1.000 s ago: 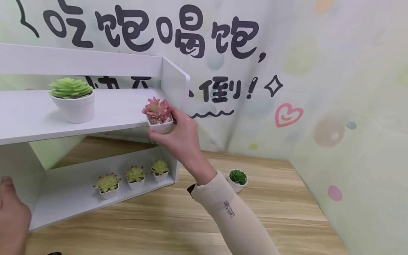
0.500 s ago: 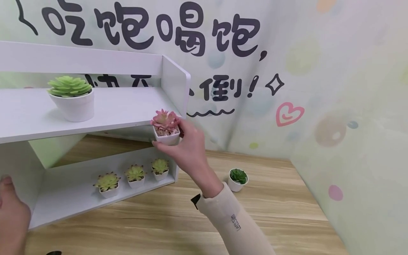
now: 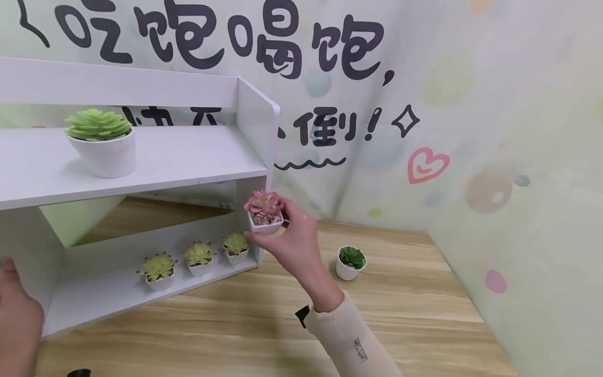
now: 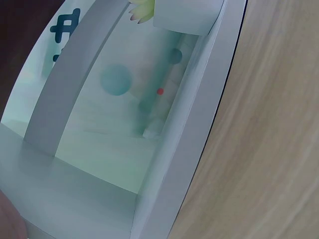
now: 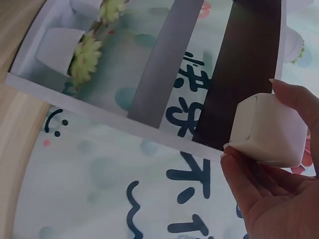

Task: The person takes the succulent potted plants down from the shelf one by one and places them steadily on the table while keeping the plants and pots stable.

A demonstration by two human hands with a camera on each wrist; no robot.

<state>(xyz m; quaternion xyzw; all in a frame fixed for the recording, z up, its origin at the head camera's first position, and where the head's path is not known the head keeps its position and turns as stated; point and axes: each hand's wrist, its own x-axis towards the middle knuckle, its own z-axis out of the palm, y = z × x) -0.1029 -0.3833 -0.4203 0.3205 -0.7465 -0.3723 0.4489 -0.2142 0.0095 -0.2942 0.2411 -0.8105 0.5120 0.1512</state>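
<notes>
My right hand [image 3: 298, 242] holds a pink potted succulent [image 3: 265, 208] between thumb and fingers, upright, in front of the white shelf's right side panel. In the right wrist view, the thumb and fingers pinch the sides of its white square pot [image 5: 269, 130], whose base faces the camera. At the left edge of the head view is my left hand [image 3: 18, 319], thumb up beside the white shelf [image 3: 198, 149]; its other fingers are hidden. Only a sliver of that left hand [image 4: 9, 221] shows in the left wrist view, next to a shelf panel.
Three yellow-green succulents [image 3: 158, 269] in small white pots stand along the lower shelf board. A larger green succulent [image 3: 101, 141] sits on the upper board. On the wooden table [image 3: 405, 314], right of the shelf, stands a dark green succulent [image 3: 350, 262] in a round white pot.
My right hand has carried the pink succulent down and to the right, from the upper board's front edge to beside the right panel. The left hand stays in place.
</notes>
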